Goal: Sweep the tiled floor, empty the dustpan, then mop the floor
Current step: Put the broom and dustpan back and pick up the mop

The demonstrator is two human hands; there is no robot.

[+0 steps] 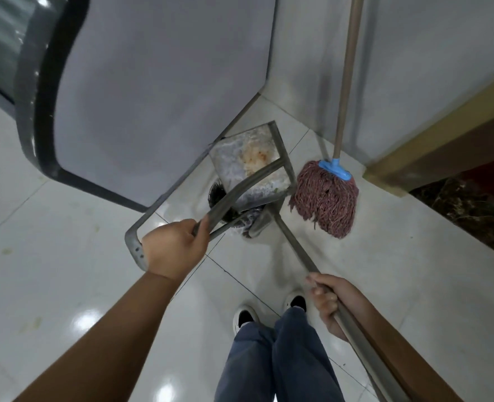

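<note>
No writing or brand shows on anything here. The left hand [172, 247] grips the grey handle of the dustpan [253, 166], whose pan is tipped up over a small dark bin [221, 202] in the far corner, handle slanting back toward the person. The right hand [331, 303] is curled round the broom handle [298, 250], which runs from near right up toward the bin. A red mop [325, 200] leans upright against the wall, just right of the dustpan. Open tiled floor [51, 271] lies left; walls hem in the corner.

Maroon-stringed mop [325, 195] with blue clamp [335, 168], rust-stained grey dustpan [251, 161], glossy white tiled floor [65, 256].
</note>
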